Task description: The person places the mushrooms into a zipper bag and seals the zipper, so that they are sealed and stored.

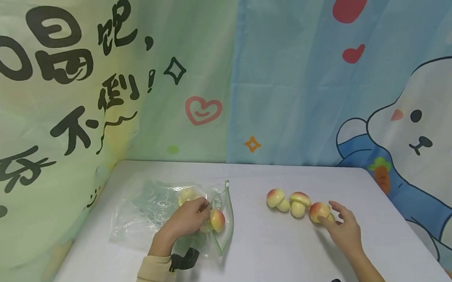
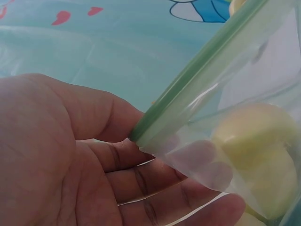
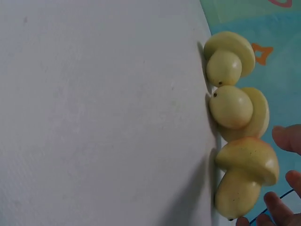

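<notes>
Toy mushrooms (image 1: 300, 198), pale yellow with reddish caps, lie three in a close row on a white table (image 1: 259, 258), to the left of the person's right hand (image 1: 343, 227). That hand is spread, thumb and fingers apart around the nearest mushroom (image 1: 319, 211); whether a fingertip touches it is hard to tell. The left hand (image 1: 188, 217) pinches the edge of a clear plastic bag (image 1: 133, 225) between thumb and forefinger, at one end of its green strip (image 2: 183, 80), the other fingers loosely bent behind the film. The bag lies flat around and beneath this hand, with more mushrooms (image 1: 217, 220) inside, just beside the fingers. Beyond both hands hangs a green and blue backdrop (image 1: 285, 87) printed with hearts and a white cartoon animal (image 1: 440, 128).
</notes>
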{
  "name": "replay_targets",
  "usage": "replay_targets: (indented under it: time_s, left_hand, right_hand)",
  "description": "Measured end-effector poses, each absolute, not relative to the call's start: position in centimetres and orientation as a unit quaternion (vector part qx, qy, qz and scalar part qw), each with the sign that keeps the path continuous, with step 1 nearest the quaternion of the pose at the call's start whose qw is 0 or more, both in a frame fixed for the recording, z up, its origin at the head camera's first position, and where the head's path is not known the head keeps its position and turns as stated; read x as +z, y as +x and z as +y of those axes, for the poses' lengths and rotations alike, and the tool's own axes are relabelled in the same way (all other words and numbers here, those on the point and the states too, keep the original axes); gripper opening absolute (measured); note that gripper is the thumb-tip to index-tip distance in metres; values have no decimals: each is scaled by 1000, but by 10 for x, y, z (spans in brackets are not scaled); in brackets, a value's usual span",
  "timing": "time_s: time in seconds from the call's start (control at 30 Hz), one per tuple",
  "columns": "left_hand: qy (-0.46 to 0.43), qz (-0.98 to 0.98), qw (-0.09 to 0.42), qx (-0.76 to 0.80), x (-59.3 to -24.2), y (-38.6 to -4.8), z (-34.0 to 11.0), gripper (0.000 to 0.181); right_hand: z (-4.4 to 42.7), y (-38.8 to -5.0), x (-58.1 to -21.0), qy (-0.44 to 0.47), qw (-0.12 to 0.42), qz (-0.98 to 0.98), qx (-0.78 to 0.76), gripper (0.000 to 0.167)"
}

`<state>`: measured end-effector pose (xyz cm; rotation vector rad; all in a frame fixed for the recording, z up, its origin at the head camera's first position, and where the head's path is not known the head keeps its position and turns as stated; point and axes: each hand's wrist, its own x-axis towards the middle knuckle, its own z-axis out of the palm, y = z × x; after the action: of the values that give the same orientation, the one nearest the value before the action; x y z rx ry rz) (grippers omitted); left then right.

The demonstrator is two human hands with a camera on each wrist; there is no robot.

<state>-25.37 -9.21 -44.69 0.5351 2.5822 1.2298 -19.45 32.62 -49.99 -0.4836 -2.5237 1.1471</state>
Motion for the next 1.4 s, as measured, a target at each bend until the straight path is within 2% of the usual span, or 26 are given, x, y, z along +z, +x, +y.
replay_targets:
  time_s: [0.17, 0.37, 0.63, 0.8, 0.97, 1.4]
  left_hand:
    - [181, 882, 114, 420, -447, -254, -93, 20]
    - [180, 880, 119, 424, -448, -254, -93, 23]
    - [179, 876, 126, 430, -447, -254, -93, 23]
    - [178, 876, 126, 430, -447, -255, -94, 23]
    - [181, 877, 125, 427, -448, -254, -94, 23]
    - [180, 879, 120, 426, -445, -251, -93, 22]
  right_hand:
    - [330, -197, -502, -172, 110, -892, 404, 70]
    - [331, -200, -503, -170, 80, -892, 412, 77]
    - [332, -207, -503, -166, 104, -911, 362, 71]
    - [330, -208, -500, -163, 93, -926, 327, 70]
    - [329, -204, -501, -169, 87, -925, 328, 71]
    - [320, -188, -510, -149, 118, -932, 308, 65]
